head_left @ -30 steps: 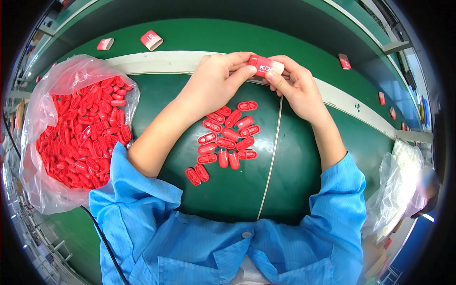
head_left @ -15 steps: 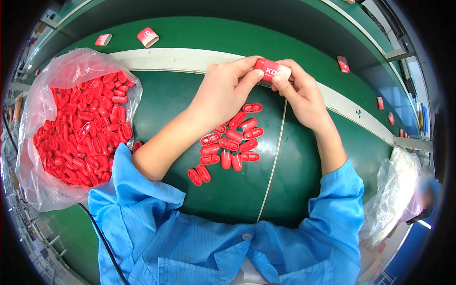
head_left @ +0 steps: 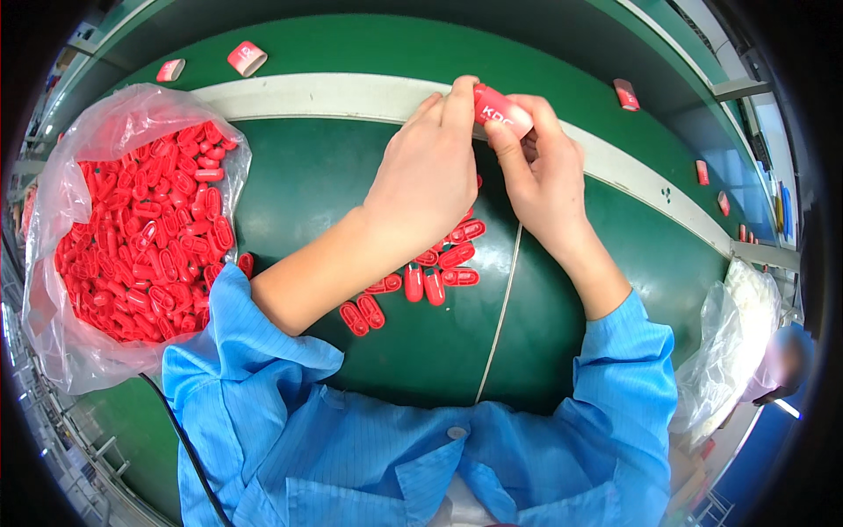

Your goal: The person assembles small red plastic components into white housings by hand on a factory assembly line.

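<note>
Both my hands hold one small red-and-pink device (head_left: 502, 109) with rounded ends over the pale strip of the green bench (head_left: 307, 184). My left hand (head_left: 432, 171) grips its near end with the fingertips. My right hand (head_left: 537, 171) pinches its far end from the right. Under my left wrist lies a loose heap of small red oval caps (head_left: 435, 274) on the green surface. To the left, a clear plastic bag (head_left: 132, 237) is full of many more red caps.
Two finished pink devices (head_left: 247, 58) lie at the back left on the green belt, and several more (head_left: 626, 93) trail along the belt to the right. A crumpled clear bag (head_left: 729, 351) sits at the right edge. A thin seam (head_left: 500, 316) runs down the bench.
Both hands have carried the red-and-pink device a little farther back and up, over the pale strip. The heap of caps and the bag have not moved.
</note>
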Demonstrator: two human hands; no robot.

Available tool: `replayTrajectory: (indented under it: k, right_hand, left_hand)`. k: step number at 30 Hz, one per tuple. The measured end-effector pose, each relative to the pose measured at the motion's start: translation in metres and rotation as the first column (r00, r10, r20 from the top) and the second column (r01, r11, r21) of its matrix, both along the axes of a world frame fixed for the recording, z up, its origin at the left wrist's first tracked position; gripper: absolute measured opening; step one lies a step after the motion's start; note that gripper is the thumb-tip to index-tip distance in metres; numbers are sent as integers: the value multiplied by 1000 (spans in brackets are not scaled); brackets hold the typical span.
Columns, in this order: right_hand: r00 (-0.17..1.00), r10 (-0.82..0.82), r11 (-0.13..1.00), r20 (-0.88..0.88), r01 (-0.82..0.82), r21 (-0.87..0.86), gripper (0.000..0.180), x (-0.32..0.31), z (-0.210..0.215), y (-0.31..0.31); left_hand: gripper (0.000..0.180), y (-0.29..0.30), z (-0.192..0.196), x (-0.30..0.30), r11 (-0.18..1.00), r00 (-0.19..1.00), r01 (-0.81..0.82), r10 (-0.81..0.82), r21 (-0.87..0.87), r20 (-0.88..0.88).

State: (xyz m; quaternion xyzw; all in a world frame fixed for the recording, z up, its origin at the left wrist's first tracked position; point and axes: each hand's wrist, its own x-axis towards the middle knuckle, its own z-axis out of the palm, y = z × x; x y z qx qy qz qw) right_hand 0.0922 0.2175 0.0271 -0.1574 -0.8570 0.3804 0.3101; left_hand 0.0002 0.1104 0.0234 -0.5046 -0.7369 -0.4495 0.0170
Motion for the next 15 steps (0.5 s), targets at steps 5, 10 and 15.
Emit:
replayTrajectory:
  k: [5,10,15]
  right_hand:
    - [982,166,848,93,-94,-521,31,-4,0,26]
    - [989,19,983,147,-45,177,46,-24,12,82]
    - [576,-601,720,554,87,689,48,3,9,193]
  left_hand:
    - [33,14,5,-24,984,932,179,-171,3,319]
    - [39,41,-3,-83,981,865,115,-21,-157,502]
    - [33,47,-15,-105,962,990,-140,139,-233,-24]
